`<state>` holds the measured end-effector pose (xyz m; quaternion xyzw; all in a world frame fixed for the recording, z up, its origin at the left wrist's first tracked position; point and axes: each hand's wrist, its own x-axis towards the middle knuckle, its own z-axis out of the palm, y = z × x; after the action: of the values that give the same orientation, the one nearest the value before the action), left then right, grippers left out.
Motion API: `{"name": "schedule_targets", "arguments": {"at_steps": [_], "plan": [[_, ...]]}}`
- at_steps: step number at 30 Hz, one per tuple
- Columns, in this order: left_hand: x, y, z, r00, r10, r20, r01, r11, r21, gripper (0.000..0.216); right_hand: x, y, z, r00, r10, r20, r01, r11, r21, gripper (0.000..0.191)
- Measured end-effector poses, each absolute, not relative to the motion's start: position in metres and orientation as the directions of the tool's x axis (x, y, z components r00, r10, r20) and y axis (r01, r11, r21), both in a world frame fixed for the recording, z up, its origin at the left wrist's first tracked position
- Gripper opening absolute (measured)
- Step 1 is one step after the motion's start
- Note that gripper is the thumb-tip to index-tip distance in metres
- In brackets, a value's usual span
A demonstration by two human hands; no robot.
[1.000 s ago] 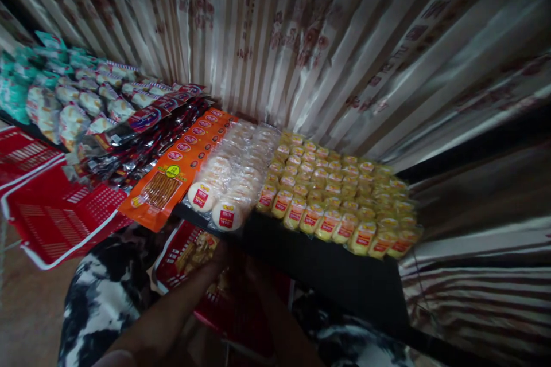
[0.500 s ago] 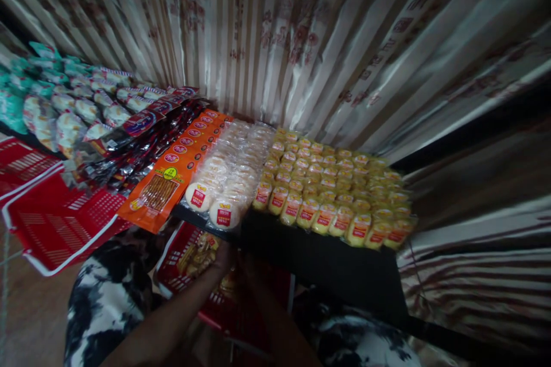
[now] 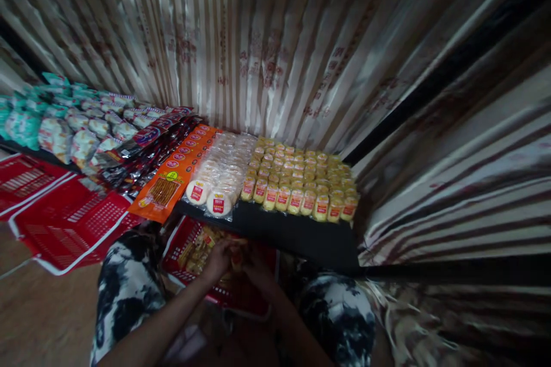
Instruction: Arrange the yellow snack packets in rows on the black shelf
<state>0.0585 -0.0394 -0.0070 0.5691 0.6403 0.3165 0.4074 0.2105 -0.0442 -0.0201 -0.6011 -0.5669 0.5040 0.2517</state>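
Both hands reach into a red basket (image 3: 181, 238) between my knees, in front of a low black shelf (image 3: 297, 235). My left hand (image 3: 216, 261) and my right hand (image 3: 255, 268) meet over a small yellow snack packet (image 3: 236, 256), fingers curled round it. More yellow packets (image 3: 198, 249) lie in the basket. On the shelf above stand rows of yellow wrapped cakes (image 3: 301, 180), white round cakes (image 3: 219, 175) and orange snack packs (image 3: 178, 169).
Dark red-and-black packs (image 3: 142, 149) and white and green bags (image 3: 64, 126) fill the shelf's left part. Two empty red baskets (image 3: 64, 218) lie on the floor at left. A striped curtain (image 3: 275, 51) hangs behind and to the right.
The view has pulled back and tilted down, so the shelf looks smaller and my knees show. My hands have closed together on a packet in the basket.
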Motion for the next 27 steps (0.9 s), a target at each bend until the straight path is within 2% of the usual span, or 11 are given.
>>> {"name": "schedule_targets", "arguments": {"at_steps": [5, 8, 12, 15, 22, 27], "plan": [[0.062, -0.055, 0.030, 0.075, 0.993, -0.089, 0.480, 0.042, 0.876, 0.025, 0.225, -0.061, 0.014, -0.269, 0.855, -0.444, 0.285, -0.370, -0.884, 0.029], [0.071, -0.058, 0.054, 0.097, 0.995, 0.002, 0.496, -0.050, 0.867, 0.026, 0.233, -0.070, 0.037, -0.314, 0.867, -0.388, 0.114, -0.371, -0.922, 0.028], [0.089, -0.054, 0.082, 0.051, 0.994, 0.098, 0.470, -0.110, 0.876, 0.029, 0.248, -0.074, 0.071, -0.314, 0.914, -0.257, -0.036, -0.282, -0.959, 0.032], [0.104, -0.047, 0.096, 0.061, 0.992, 0.110, 0.444, -0.126, 0.887, 0.026, 0.261, -0.074, 0.091, -0.260, 0.949, -0.179, -0.055, -0.200, -0.978, 0.037], [0.142, -0.028, 0.104, 0.112, 0.982, 0.149, 0.381, -0.181, 0.907, 0.030, 0.281, -0.061, 0.091, -0.087, 0.986, -0.144, -0.068, -0.150, -0.986, 0.041], [0.165, -0.012, 0.110, 0.134, 0.974, 0.181, 0.386, -0.220, 0.896, 0.039, 0.291, -0.059, 0.090, 0.118, 0.989, -0.093, 0.059, -0.100, -0.993, 0.043]]}}
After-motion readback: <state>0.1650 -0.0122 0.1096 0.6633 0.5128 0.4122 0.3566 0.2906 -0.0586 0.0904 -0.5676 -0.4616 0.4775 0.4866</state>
